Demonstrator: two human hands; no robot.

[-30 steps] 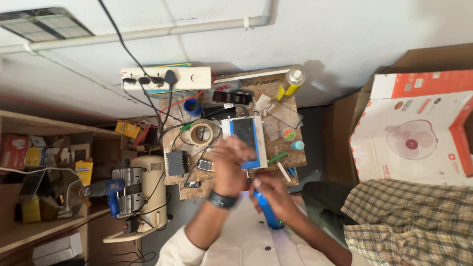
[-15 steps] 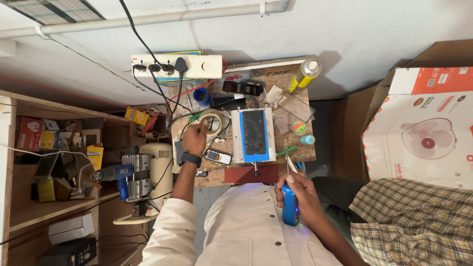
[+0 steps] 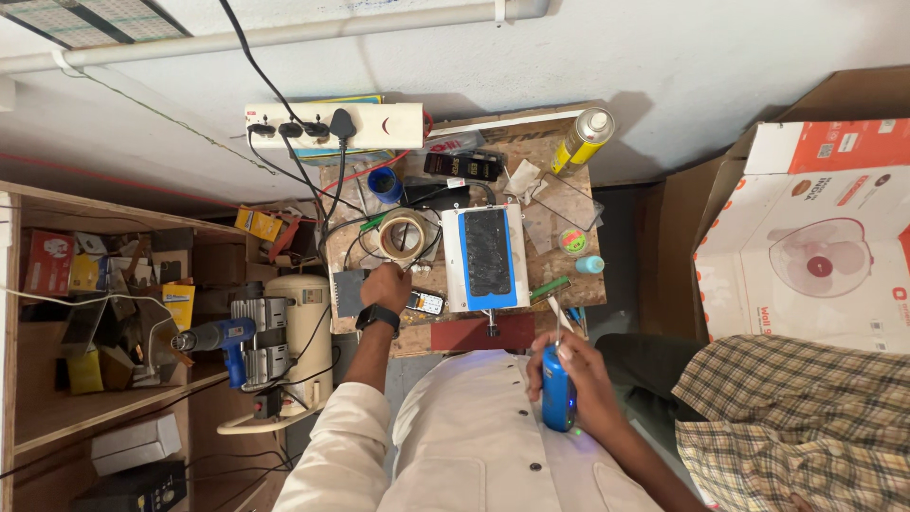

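Blue-cased handheld tool [image 3: 557,389] gripped in the right hand [image 3: 580,379], held off the bench [image 3: 559,156], below its near edge.

Left hand [image 3: 387,286] reaches to the bench's left edge, fingers curled beside a small keypad phone [image 3: 426,302] (grasp cannot be told). Step in hand, as judged: fetching a part. Beside it lie a masking-tape roll [image 3: 402,233] and a flat blue-framed pad [image 3: 486,256] with a dark panel at centre.

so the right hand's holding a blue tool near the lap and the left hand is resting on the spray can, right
Not quite. In the head view the left hand rests on the bench beside the tape roll, far from the spray can at the back right corner. The right hand does hold the blue tool.
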